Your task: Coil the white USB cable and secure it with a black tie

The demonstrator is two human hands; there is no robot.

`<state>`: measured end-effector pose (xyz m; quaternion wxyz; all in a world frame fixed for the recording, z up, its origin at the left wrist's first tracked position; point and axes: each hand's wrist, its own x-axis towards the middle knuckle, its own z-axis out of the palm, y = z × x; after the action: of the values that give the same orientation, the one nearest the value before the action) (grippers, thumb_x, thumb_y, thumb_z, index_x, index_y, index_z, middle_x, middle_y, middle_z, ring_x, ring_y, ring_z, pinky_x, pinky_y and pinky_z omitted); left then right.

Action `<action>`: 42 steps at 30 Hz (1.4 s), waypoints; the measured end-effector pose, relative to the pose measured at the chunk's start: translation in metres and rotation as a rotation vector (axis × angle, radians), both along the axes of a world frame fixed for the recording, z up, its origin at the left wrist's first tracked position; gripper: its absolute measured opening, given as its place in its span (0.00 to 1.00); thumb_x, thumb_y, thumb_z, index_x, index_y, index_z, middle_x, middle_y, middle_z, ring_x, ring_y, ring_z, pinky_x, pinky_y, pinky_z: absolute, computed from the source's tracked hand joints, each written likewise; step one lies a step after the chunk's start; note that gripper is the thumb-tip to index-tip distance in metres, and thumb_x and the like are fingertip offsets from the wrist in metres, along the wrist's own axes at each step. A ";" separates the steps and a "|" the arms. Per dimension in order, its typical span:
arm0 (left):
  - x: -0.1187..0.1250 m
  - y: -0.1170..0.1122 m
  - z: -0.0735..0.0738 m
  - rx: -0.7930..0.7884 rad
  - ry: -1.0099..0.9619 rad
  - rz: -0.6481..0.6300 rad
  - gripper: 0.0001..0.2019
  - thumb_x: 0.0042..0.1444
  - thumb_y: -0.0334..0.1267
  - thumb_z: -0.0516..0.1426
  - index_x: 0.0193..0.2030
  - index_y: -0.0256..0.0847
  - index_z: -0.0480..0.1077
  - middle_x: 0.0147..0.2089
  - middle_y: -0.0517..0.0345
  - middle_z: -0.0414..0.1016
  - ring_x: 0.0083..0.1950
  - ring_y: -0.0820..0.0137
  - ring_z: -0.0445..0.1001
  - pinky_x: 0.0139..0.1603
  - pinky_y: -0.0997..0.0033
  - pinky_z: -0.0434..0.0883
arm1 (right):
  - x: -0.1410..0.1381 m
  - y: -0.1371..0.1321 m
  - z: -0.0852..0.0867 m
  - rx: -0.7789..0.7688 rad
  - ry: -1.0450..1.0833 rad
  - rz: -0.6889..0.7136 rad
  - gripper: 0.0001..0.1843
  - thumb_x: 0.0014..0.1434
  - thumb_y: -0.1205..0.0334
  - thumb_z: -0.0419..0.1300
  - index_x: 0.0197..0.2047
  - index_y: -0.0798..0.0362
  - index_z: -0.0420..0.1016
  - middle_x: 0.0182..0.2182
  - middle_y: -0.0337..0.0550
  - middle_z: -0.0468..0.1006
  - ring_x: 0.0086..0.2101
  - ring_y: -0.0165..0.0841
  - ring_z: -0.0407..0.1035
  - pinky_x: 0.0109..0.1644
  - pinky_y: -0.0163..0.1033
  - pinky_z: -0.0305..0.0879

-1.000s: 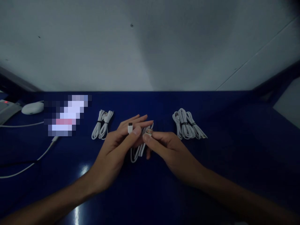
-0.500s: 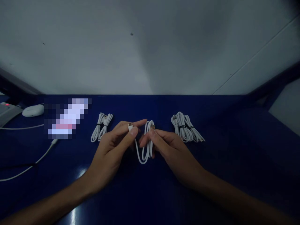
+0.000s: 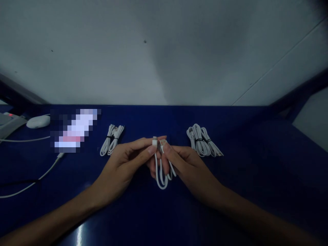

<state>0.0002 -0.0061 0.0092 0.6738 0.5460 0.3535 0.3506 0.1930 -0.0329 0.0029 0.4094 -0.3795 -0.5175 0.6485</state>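
Both grips pinched shut: left hand (image 3: pixel 123 165) on the small white plug (image 3: pixel 154 141), right hand (image 3: pixel 188 164) on the flat white USB plug (image 3: pixel 163 142), side by side. Thin white charging cable (image 3: pixel 161 179) looped down toward 6 o'clock, over glossy dark-blue worktop (image 3: pixel 230 191).

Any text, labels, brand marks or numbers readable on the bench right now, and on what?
None can be read.
White cable, pinched by the left hand and right hand: no marking visible, plugs too small to tell.
Left cable bundle and right cable bundle on the blue table: plain.
Pixelated patch: unreadable.
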 end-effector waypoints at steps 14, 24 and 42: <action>-0.005 0.003 -0.004 0.026 -0.033 0.034 0.12 0.73 0.35 0.65 0.59 0.45 0.85 0.34 0.58 0.86 0.34 0.73 0.83 0.41 0.77 0.80 | 0.003 -0.008 0.003 0.119 0.005 0.008 0.24 0.84 0.54 0.51 0.35 0.51 0.74 0.41 0.41 0.77 0.43 0.34 0.71 0.48 0.41 0.67; -0.006 0.004 -0.004 -0.017 -0.049 -0.044 0.11 0.74 0.37 0.63 0.57 0.41 0.86 0.37 0.54 0.85 0.38 0.69 0.83 0.46 0.71 0.81 | 0.004 -0.009 0.007 0.126 -0.012 0.003 0.24 0.84 0.55 0.50 0.33 0.50 0.70 0.41 0.42 0.79 0.44 0.34 0.74 0.52 0.42 0.70; -0.003 0.001 -0.002 -0.082 -0.113 -0.051 0.11 0.75 0.35 0.62 0.58 0.43 0.86 0.36 0.56 0.83 0.37 0.73 0.81 0.45 0.75 0.81 | 0.005 -0.007 0.002 0.144 -0.001 -0.003 0.25 0.84 0.54 0.51 0.33 0.50 0.71 0.39 0.41 0.80 0.44 0.33 0.75 0.52 0.40 0.71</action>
<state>-0.0032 -0.0048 0.0067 0.7232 0.5060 0.3151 0.3489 0.1978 -0.0401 0.0045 0.4363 -0.3503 -0.5626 0.6086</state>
